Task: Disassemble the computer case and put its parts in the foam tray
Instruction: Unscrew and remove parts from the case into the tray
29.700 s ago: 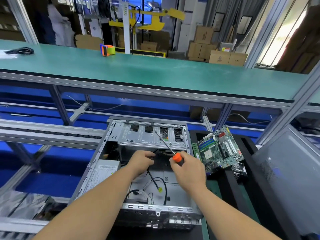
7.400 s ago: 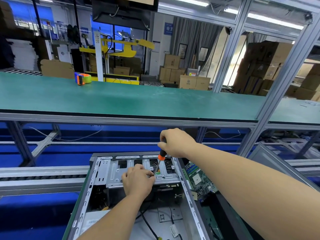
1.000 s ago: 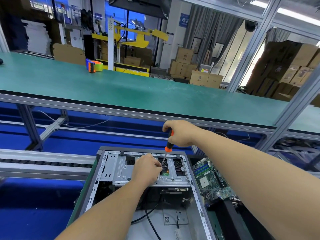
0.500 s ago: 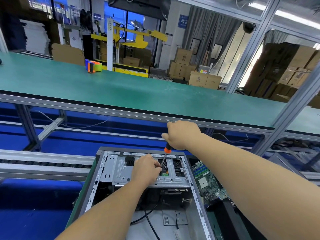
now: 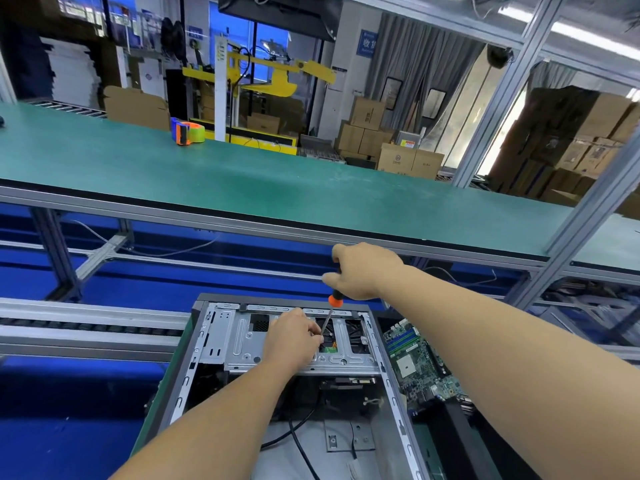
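Note:
The open grey computer case (image 5: 204, 344) lies in front of me with its drive cage (image 5: 242, 341) at the far end. My right hand (image 5: 363, 271) grips the handle of an orange-collared screwdriver (image 5: 335, 301) held upright, its shaft running down into the cage. My left hand (image 5: 294, 339) rests on the cage with its fingertips pinching the shaft near the tip. A green motherboard (image 5: 415, 362) lies in the black foam tray (image 5: 460, 431) right of the case. Black cables (image 5: 301, 441) run over the case floor.
A long green bench (image 5: 277, 188) crosses behind the case, with a tape dispenser (image 5: 187, 131) on it. An aluminium post (image 5: 581, 216) stands at the right. A roller conveyor (image 5: 86, 323) runs at the left. Cardboard boxes (image 5: 398, 147) are stacked in the background.
My right hand has shifted slightly up on the screwdriver handle over the last second. My left hand stays at the shaft on the drive cage.

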